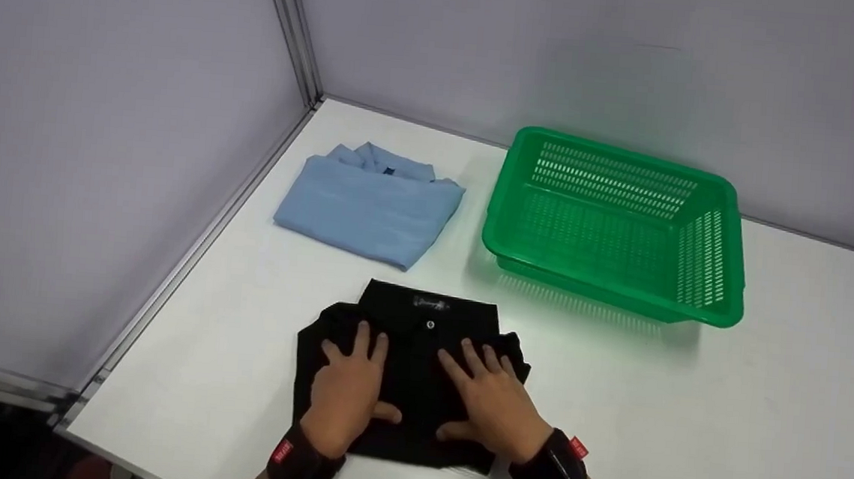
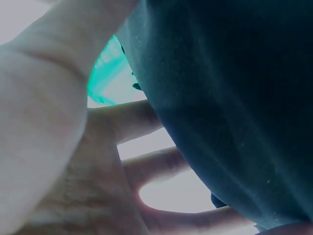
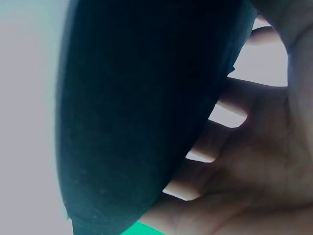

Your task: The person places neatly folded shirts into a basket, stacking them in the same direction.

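Observation:
A folded black collared shirt [image 1: 417, 374] lies on the white table, its collar and a light button toward the far side. On its left half rests my left hand [image 1: 347, 392], fingers spread and straight. My right hand [image 1: 494, 406] lies the same way on the right half, thumb pointing inward. Dark cloth [image 2: 220, 98] fills much of the left wrist view, with the fingertips touching it. In the right wrist view the black fabric [image 3: 142, 107] meets the fingertips too, while the palm stands off it.
A folded light blue shirt [image 1: 369, 209] lies at the far left of the table. Right of it stands a green plastic basket [image 1: 611, 286] with slotted walls and nothing in it. Pale partition walls [image 1: 141, 137] border the table at the left and back.

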A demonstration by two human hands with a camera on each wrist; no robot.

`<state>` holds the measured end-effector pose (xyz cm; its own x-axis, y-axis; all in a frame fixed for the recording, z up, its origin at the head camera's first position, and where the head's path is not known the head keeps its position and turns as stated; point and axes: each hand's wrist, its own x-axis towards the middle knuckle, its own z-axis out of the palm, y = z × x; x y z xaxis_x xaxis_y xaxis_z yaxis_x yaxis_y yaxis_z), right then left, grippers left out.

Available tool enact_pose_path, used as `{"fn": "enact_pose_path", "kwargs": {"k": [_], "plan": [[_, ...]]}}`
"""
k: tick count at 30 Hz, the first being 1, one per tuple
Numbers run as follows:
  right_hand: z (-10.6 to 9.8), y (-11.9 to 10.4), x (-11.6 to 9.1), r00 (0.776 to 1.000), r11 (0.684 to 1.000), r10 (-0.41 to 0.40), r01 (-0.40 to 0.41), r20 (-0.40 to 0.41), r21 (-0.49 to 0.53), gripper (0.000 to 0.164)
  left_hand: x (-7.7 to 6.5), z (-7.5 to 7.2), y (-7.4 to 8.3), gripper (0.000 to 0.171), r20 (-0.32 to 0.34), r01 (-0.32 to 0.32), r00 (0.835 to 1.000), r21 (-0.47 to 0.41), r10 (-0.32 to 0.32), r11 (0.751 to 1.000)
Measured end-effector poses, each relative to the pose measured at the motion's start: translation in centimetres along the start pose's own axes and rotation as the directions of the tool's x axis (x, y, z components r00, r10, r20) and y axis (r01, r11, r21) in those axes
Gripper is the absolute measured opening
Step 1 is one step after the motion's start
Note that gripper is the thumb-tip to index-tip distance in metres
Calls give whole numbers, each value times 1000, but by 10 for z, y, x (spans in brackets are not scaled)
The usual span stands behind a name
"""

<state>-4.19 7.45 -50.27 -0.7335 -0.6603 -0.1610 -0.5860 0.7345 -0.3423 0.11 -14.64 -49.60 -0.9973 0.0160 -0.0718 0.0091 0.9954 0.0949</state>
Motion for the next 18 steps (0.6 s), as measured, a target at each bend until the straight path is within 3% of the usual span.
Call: {"fn": "enact_pose_path", "kwargs": {"k": [18], "plan": [[-6, 27, -24, 1000, 998, 18, -19, 10, 56, 102, 2, 6, 40, 118, -29, 30, 999, 88, -28, 996]]}}
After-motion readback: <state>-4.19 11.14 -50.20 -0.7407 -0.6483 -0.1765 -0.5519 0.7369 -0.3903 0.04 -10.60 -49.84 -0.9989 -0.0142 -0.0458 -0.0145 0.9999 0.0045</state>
